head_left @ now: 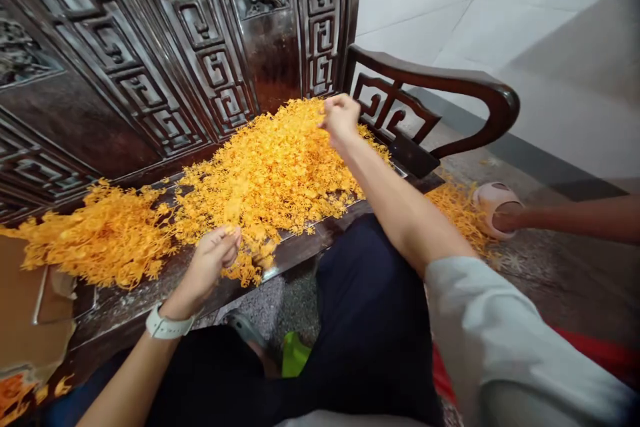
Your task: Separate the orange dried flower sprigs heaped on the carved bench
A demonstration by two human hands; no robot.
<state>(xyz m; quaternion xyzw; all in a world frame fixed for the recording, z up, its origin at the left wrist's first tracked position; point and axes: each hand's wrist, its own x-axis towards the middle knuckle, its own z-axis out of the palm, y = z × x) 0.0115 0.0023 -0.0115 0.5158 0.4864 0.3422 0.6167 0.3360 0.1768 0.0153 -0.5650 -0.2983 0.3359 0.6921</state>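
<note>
A large heap of small orange-yellow, many-armed pieces [280, 167] covers much of a dark wooden bench seat [295, 257]. My left hand [215, 257], with a pale watch [169, 324] on its wrist, is closed in a pinch at the heap's front edge. An orange piece shows at those fingertips, partly blurred against the others. At the heap's upper right, close to the armrest, my right hand [343, 119] is closed with its fingers bent together. What it holds, if anything, is hidden.
A smaller orange pile [100, 233] lies at the left, beside a cardboard box [35, 307]. The carved backrest [200, 47] and curved armrest [450, 90] bound the seat. More orange pieces [457, 213] lie on the floor near another person's slippered foot [503, 213].
</note>
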